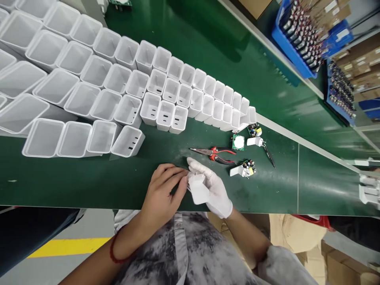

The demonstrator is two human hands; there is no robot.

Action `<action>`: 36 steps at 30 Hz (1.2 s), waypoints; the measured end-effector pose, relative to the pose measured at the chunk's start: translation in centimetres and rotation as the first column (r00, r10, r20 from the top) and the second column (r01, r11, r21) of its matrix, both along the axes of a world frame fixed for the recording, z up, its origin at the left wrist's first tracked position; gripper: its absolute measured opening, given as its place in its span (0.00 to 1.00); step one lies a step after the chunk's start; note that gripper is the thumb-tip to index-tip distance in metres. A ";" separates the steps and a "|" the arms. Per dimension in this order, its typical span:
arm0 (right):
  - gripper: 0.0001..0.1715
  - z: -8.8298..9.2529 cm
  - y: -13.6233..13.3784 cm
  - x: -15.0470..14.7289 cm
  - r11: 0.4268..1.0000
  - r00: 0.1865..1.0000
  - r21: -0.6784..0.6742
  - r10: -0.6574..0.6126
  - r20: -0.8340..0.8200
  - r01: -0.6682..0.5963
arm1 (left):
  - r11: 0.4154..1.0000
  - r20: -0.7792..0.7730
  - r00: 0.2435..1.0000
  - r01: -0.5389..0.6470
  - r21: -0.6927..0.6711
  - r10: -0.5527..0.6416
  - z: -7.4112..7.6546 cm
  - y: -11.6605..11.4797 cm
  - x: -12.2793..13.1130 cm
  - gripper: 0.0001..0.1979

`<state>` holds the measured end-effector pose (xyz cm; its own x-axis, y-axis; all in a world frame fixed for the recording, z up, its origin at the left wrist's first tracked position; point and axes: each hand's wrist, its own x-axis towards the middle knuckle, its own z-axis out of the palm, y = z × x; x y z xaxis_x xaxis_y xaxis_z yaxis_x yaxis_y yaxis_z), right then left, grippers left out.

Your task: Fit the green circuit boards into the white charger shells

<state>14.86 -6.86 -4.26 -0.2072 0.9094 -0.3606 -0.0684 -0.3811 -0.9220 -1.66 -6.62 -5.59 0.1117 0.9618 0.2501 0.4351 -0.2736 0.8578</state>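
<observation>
So the white plastic piece (199, 190) is being held over the near edge of the worktop (89, 182), right between the two hands. Its broad flat end is being angled back toward the wearer's body and a touch to the right, so the long axis is running more front-to-back than sideways. It's being cradled by the gloved right hand (218, 192), with that grip closed on it from the right and the far side, so the right looks like the nearer hand.

From the left, the bare left hand (164, 194) is being held up against it, fingertips right at its upper left edge. Whether that grip is actually pinching can't be told, tbh, as the contact is being hidden by the fingers.

Just beyond both hands the red-and-black pliers (214, 153) are lying with the nose pointing left, and open white cases (127, 141) are standing in rows off to the left.
</observation>
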 end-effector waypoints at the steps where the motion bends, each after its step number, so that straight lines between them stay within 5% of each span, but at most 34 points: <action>1: 0.31 0.1 0.0 0.4 0.999 1.000 0.032 -0.005 -0.027 0.006 | 1.000 -0.012 1.000 -0.015 0.018 0.015 0.0 0.1 0.0 0.09; 5: 0.23 0.8 -0.6 2.3 0.971 0.994 0.222 -0.076 -0.074 0.091 | 0.998 -0.058 0.998 -0.035 0.051 0.038 -0.1 0.4 -0.2 0.06; 8: 0.33 1.0 -1.2 2.6 0.905 0.956 0.395 0.040 0.291 -0.158 | 0.998 -0.095 0.995 -0.022 0.053 0.027 -0.1 0.5 0.1 0.07; 10: 0.39 1.0 -1.3 2.1 0.838 0.806 0.416 0.045 0.590 -0.352 | 0.999 -0.125 0.992 -0.021 0.051 0.027 0.1 0.4 0.4 0.08; 12: 0.33 1.1 -0.9 1.7 0.841 0.728 0.389 0.008 0.685 -0.376 | 0.999 -0.110 0.994 0.008 0.046 -0.003 0.7 0.4 0.7 0.10; 14: 0.26 1.6 0.0 1.8 0.921 0.837 0.338 -0.024 0.547 -0.195 | 0.997 -0.037 0.998 0.050 0.054 -0.048 1.7 0.4 0.7 0.11; 16: 0.27 2.3 1.3 2.8 0.974 0.966 0.214 -0.129 0.225 0.080 | 0.995 0.042 0.997 0.065 0.075 -0.069 2.7 0.5 0.5 0.12; 18: 0.29 3.3 2.8 4.3 0.967 0.959 0.011 -0.251 -0.129 0.255 | 0.994 0.067 0.996 0.051 0.093 -0.057 3.5 0.8 0.1 0.12; 21: 0.24 4.6 4.8 6.5 0.945 0.859 -0.158 -0.325 -0.395 0.285 | 0.991 0.036 0.998 0.054 0.123 -0.059 3.6 1.2 -0.1 0.10; 31: 0.14 5.2 7.7 8.5 0.888 0.714 -0.306 -0.459 -0.529 0.344 | 0.986 -0.058 0.991 0.126 0.110 -0.121 -0.3 1.7 0.2 0.06; 36: 0.18 4.5 8.7 9.2 0.934 0.880 -0.152 -0.357 -0.313 0.324 | 0.984 -0.009 0.989 0.149 0.101 -0.149 0.1 2.7 0.4 0.05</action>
<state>24.07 1.82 0.23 -0.0123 0.9114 -0.4114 -0.5032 -0.3612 -0.7851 -1.22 -3.88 -5.52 0.2526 0.9040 0.3449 0.3837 -0.4208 0.8220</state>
